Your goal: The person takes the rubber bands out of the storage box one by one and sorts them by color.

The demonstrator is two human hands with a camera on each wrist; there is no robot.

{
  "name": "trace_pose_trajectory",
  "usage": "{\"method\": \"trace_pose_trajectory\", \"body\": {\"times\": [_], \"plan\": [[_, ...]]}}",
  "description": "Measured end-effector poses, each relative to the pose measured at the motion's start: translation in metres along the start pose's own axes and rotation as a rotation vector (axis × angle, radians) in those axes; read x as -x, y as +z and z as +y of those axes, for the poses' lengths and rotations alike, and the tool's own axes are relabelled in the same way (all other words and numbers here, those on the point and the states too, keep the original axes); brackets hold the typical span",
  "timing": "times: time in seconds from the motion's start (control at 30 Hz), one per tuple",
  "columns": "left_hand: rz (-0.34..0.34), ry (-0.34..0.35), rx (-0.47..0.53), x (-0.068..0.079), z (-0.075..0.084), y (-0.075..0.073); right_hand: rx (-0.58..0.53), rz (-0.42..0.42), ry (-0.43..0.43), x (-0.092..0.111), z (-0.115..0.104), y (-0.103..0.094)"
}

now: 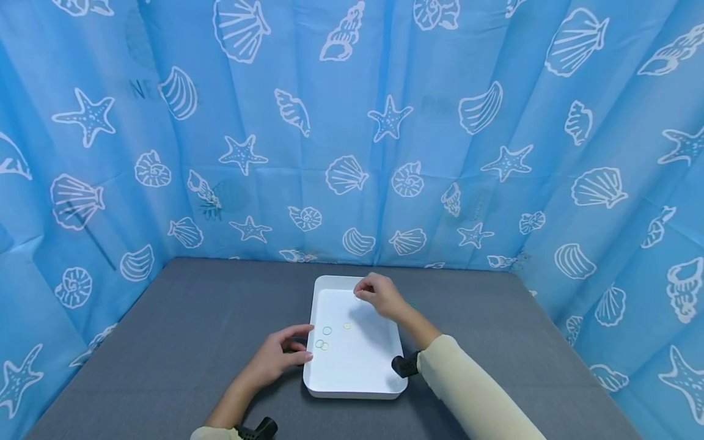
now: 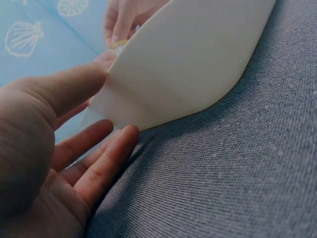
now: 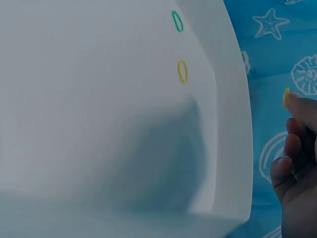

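Note:
In the head view a white rectangular tray (image 1: 352, 373) lies on the table. Inside it are several small thin rubber bands: a teal one (image 1: 327, 330), a green one (image 1: 319, 344) overlapping a yellow one (image 1: 324, 346), and another yellow one (image 1: 347, 326). Above the tray's far right corner, my right hand (image 1: 381, 296) pinches a yellow rubber band (image 3: 286, 98) between thumb and forefinger. My left hand (image 1: 277, 353) is at the tray's left side, thumb and fingertips touching the wall without curling round it; the left wrist view shows this wall (image 2: 178, 64) close up.
A grey cloth (image 1: 220, 305) covers the table. Just right of the tray, partly behind the right forearm, a bit of green (image 1: 413, 305) shows on the cloth. A blue curtain (image 1: 341, 134) with white shell prints hangs round the back and sides.

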State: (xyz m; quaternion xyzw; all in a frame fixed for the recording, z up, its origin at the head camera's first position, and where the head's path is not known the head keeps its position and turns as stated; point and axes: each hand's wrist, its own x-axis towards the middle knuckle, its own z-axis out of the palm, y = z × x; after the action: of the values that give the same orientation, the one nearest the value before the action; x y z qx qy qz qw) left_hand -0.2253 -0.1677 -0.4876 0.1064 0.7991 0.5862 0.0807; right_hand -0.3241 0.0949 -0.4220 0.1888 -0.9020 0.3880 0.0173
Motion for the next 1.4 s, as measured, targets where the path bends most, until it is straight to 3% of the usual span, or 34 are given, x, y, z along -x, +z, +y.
{"method": "trace_pose_trajectory", "body": {"times": [0.5, 0.97, 1.27, 1.4], "plan": [[0.004, 0.009, 0.014, 0.000, -0.002, 0.000, -0.062, 0.093, 0.038, 0.024, 0.029, -0.031], [0.006, 0.011, 0.025, 0.001, 0.001, 0.000, -0.049, 0.143, 0.030, 0.049, 0.063, -0.039], [-0.008, -0.003, 0.038, 0.015, 0.032, -0.001, 0.049, 0.159, 0.048, 0.057, 0.087, -0.034], [-0.010, 0.014, 0.040, 0.017, 0.035, -0.001, 0.067, 0.158, 0.070, 0.058, 0.092, -0.032]]}}
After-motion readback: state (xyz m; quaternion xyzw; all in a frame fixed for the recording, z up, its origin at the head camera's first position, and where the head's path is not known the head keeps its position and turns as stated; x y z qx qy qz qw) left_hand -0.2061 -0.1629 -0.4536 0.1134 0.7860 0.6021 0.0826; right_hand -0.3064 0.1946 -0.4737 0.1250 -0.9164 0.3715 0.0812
